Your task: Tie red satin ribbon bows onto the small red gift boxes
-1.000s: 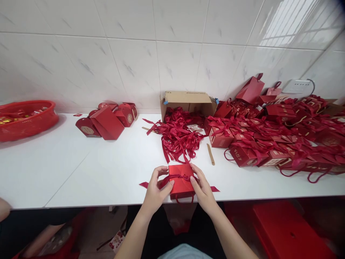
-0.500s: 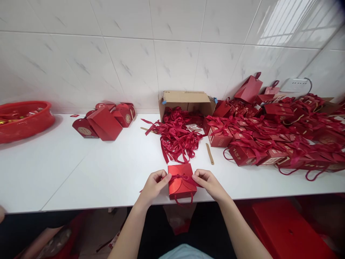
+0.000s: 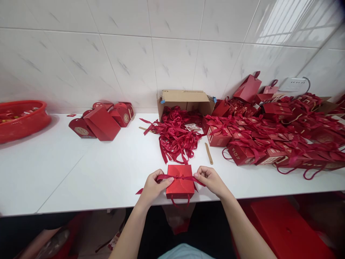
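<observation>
A small red gift box (image 3: pixel 180 189) lies near the table's front edge, its cord handle hanging over toward me. Across its top runs a dark red ribbon (image 3: pixel 185 177), pulled out to both sides. My left hand (image 3: pixel 155 184) pinches the ribbon at the box's left side, thumb over the lid. To the right of the box, my right hand (image 3: pixel 208 179) is closed on the other side of the ribbon. Just behind the box lies a heap of loose red ribbons (image 3: pixel 178 140), spilling from an open cardboard carton (image 3: pixel 185 96).
Rows of ribboned red boxes (image 3: pixel 248 153) crowd the table's right side. A flat wooden stick (image 3: pixel 208 154) lies between them and the ribbon heap. Several red boxes (image 3: pixel 102 124) stand back left, beyond them a red plastic basin (image 3: pixel 24 122). A tiled wall (image 3: pixel 124 61) closes the back.
The ribbon is now drawn straighter and tighter across the box. My right hand has shifted slightly up and away from the box, which sits a little squarer.
</observation>
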The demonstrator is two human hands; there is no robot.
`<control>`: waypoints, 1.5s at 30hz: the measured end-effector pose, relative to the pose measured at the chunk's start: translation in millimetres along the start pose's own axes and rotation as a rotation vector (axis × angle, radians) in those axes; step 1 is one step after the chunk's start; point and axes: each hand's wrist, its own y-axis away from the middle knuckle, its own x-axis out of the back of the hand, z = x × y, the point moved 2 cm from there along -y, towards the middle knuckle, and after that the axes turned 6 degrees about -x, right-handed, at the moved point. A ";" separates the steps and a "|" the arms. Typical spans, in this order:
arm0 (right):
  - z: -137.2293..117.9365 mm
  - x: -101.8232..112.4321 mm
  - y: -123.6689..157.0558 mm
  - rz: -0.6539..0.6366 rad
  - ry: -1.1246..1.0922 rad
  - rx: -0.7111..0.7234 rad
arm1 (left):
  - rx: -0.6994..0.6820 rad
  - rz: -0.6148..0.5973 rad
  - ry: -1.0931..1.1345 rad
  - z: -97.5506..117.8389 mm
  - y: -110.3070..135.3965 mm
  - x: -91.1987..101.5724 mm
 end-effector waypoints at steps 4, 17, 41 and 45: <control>-3.7 -3.4 3.1 -0.048 0.107 0.027 | -0.025 -0.051 0.004 -1.1 0.1 0.1; -54.0 10.3 33.0 -0.101 -0.246 0.075 | -0.460 0.197 -0.407 45.2 12.8 -11.9; -48.1 -36.4 8.0 0.237 0.066 0.380 | -0.503 0.069 -0.491 60.5 11.7 -18.0; -45.7 -39.2 9.9 0.170 0.028 0.375 | -0.375 0.157 -0.440 41.5 5.0 1.2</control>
